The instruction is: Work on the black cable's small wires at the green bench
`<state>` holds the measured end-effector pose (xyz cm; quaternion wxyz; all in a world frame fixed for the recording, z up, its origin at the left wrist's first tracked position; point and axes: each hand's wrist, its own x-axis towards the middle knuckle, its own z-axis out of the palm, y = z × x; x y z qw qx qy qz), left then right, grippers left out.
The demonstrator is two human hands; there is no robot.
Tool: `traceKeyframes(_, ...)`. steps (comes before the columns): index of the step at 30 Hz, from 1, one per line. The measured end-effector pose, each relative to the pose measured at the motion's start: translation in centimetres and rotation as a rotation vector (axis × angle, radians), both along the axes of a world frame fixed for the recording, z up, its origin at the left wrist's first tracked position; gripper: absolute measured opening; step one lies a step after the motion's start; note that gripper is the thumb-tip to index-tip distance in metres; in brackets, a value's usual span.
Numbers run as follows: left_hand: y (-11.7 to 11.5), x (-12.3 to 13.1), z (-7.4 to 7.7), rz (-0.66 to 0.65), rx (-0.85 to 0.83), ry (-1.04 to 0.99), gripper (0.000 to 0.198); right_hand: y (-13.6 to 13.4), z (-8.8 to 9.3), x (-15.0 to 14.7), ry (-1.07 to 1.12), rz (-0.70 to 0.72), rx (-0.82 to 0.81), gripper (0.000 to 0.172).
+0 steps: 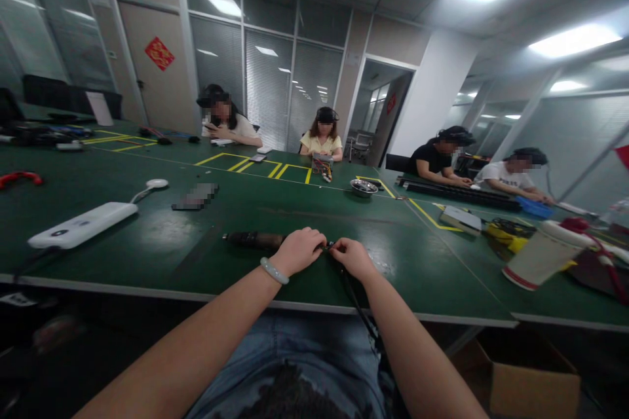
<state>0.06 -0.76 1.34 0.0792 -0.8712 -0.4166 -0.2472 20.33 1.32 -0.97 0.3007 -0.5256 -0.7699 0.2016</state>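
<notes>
One dark cylindrical tool by left hand, glossy tabletop

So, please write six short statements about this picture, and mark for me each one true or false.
1. The dark tool stands upright on the green table. False: it lies on its side.
2. A pale bracelet is on the left arm. True.
3. The right hand is closer to the dark tool than the left hand. False: the left hand is closer.
4. A metal bowl is beyond both hands. True.
5. The cardboard box is on the table. False: it is below the tabletop.
6. A long white device lies left of both hands. True.
</notes>
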Motion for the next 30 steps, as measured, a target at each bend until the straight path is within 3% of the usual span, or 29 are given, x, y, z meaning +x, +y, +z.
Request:
traceKeyframes(7, -0.31, 0.06, 0.21, 0.024, -0.017, 0.005, 0.013, 0.09, -0.15, -0.15, -0.003, 0.043, 0.074, 0.011)
traceKeyframes(30, -0.11, -0.12, 0.06, -0.005, -0.011, -0.037, 0.013, 0.07, 0.09, -0.71, -0.016, 0.059, 0.041, 0.014)
